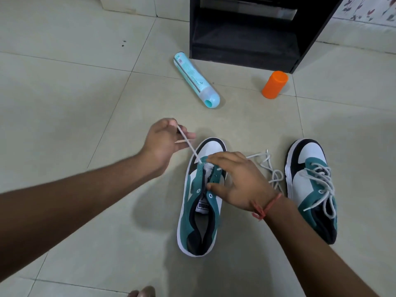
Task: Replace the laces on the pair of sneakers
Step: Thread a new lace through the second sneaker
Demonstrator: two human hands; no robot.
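Two teal, white and black sneakers stand on the tiled floor. The left sneaker point(200, 213) has open eyelets, with a white lace point(189, 145) running taut from its front eyelets up to my left hand point(164, 139), which pinches the lace above and left of the toe. My right hand point(237, 182) rests on the sneaker's eyelet area with its fingers spread, covering part of the tongue. The rest of that lace point(270, 168) lies in loose loops on the floor between the shoes. The right sneaker point(310, 189) is laced with a white lace.
A light-blue spray can point(196, 79) lies on its side on the floor beyond the shoes. An orange cap-like cup point(274, 84) stands to its right. A black open cabinet point(252, 31) is at the back. A toe point(142, 292) shows at the bottom edge.
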